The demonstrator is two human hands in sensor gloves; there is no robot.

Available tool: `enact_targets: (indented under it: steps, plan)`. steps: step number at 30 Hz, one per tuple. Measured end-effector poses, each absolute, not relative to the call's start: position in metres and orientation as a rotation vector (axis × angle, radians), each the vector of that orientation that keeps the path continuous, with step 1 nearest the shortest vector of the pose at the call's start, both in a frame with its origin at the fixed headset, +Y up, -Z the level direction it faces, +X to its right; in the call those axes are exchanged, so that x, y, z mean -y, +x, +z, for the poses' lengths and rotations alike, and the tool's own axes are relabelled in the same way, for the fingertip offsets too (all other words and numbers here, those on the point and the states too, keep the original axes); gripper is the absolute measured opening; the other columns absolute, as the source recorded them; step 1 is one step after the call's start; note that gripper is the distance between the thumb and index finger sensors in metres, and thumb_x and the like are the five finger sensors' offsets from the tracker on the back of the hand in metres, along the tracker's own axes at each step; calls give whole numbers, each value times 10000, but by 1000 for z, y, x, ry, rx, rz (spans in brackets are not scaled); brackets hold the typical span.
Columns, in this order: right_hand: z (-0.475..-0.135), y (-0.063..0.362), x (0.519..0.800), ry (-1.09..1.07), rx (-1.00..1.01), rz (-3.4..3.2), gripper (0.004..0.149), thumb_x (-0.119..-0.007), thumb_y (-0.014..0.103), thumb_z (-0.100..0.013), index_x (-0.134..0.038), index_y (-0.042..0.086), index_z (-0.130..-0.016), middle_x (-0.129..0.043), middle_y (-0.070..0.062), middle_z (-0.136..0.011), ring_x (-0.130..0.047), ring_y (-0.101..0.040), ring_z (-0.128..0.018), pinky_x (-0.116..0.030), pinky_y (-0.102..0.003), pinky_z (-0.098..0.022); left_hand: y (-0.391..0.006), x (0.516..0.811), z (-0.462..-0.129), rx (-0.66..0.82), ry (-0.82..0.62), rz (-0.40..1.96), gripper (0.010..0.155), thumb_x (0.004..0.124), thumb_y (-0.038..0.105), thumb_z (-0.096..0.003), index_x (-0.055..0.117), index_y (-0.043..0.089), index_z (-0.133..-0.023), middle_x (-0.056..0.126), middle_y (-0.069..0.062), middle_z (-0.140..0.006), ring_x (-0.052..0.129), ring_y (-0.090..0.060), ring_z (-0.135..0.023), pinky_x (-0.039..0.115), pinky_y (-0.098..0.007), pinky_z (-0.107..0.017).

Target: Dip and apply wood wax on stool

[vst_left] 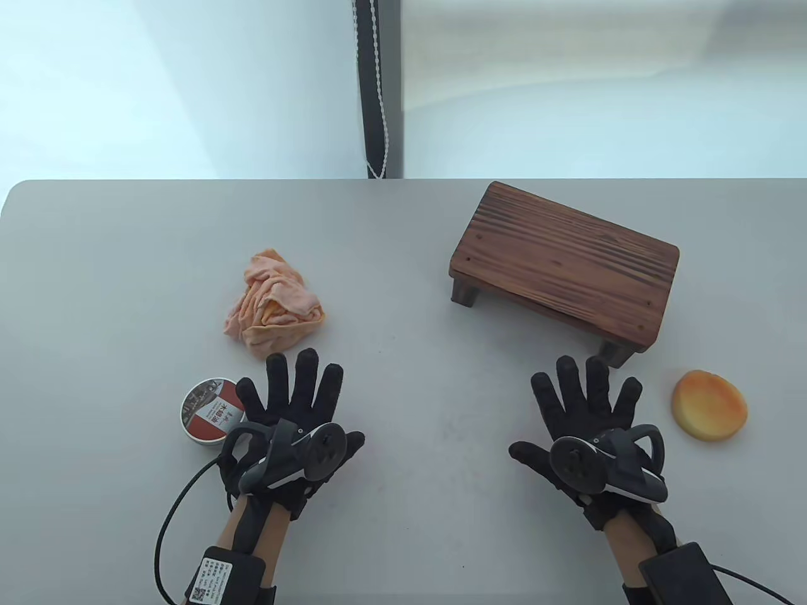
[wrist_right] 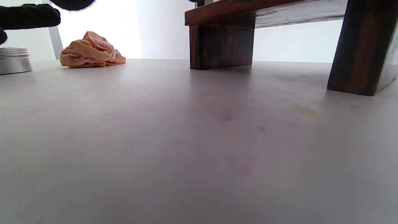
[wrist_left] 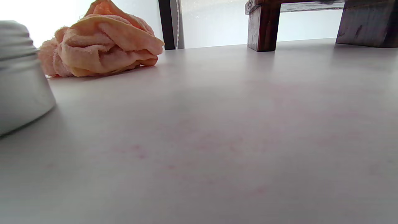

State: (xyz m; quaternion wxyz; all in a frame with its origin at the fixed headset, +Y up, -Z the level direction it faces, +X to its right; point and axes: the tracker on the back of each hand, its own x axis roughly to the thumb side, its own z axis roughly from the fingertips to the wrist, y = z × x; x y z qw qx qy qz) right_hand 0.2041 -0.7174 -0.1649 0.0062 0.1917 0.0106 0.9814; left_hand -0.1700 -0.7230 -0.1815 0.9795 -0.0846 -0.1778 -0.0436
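A dark wooden stool [vst_left: 564, 268] stands upright at the table's right back; its legs show in the left wrist view [wrist_left: 262, 28] and the right wrist view [wrist_right: 221, 46]. A round lidded wax tin [vst_left: 207, 411] sits at the front left, just left of my left hand [vst_left: 296, 409]; the tin also shows in the left wrist view [wrist_left: 18, 77] and the right wrist view [wrist_right: 15, 60]. A round orange sponge [vst_left: 709, 404] lies right of my right hand [vst_left: 589, 416]. Both hands lie flat on the table with fingers spread, holding nothing.
A crumpled orange cloth [vst_left: 274, 305] lies behind my left hand, also in the left wrist view [wrist_left: 102, 42] and the right wrist view [wrist_right: 91, 51]. The grey table [vst_left: 403, 315] ends at a wall with a dark post [vst_left: 377, 88]. A cable [vst_left: 173, 523] trails from my left wrist.
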Motion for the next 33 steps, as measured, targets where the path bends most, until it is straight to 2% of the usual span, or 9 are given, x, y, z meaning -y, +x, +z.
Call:
enact_targets:
  steps: [17,21,23,27,33]
  plan:
    - [-166,203,718,593,-64,3073,977,-564,694,-543,-211,40,-1178,-208,-432,-1224,-83,-737,-989,-125,-885,-499,-167,723,-179,360,-189,-95,1018,507,679,-547,-17,60,-1164,-87,-357,-1154,-77,-695,-946,60,-904,-484]
    - [-169,200,715,561,-83,3113,975,-634,642,-558,-191,21,-1164,-204,-433,-1217,-123,-741,-999,-169,-876,-543,-167,721,-179,360,-189,-93,1018,507,678,-547,-16,59,-1164,-87,-357,-1154,-78,-694,-947,60,-904,-485]
    - [-171,198,710,561,-43,3123,978,-667,623,-561,-190,14,-1160,-211,-436,-1214,-163,-747,-1007,-204,-875,-563,-169,720,-180,359,-186,-86,1019,505,680,-547,-20,60,-1164,-90,-358,-1153,-79,-694,-947,59,-904,-484]
    - [-180,190,682,497,189,3148,964,-777,525,-561,-238,-13,-1153,-316,-438,-1213,-375,-744,-1049,-334,-898,-598,-172,717,-181,348,-176,-65,1020,508,677,-548,-19,58,-1164,-91,-358,-1153,-77,-696,-948,58,-904,-484]
    - [-226,178,639,418,238,3292,983,-813,494,-553,-229,-29,-1146,-321,-440,-1209,-468,-727,-1049,-428,-875,-624,-177,713,-180,349,-163,-34,1018,510,675,-549,-17,58,-1165,-89,-359,-1153,-75,-696,-948,59,-904,-484]
